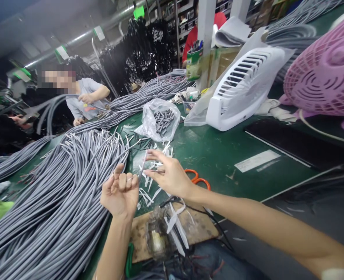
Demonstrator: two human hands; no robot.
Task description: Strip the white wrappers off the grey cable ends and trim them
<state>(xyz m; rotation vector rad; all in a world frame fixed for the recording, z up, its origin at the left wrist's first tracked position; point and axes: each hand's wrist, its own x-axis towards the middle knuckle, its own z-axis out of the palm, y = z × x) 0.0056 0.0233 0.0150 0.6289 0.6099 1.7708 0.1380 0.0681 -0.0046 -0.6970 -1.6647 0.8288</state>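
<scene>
While a co-worker in a grey shirt handles cables across the green table, the person nearest me works on a thin pale strand, slanting between their two hands above scattered white strips. Their right hand pinches its upper part between thumb and fingertips; a narrow dark sliver shows there too, too small for me to name. The left hand is curled, palm toward its owner, with the fingers folded onto the strand's lower end; how firmly they grip, I can't tell. Just beside that hand lies a great heap of grey cables, spilling along the table's left side. Beyond the hands sits a clear plastic bag of short dark tubes, and orange-handled scissors lie partly hidden behind the right hand. Below, near the person's lap, a worn board bears a cloudy, jar-like object. Farther right, a white fan leans near a pink fan, with a dark flat panel in front of them
</scene>
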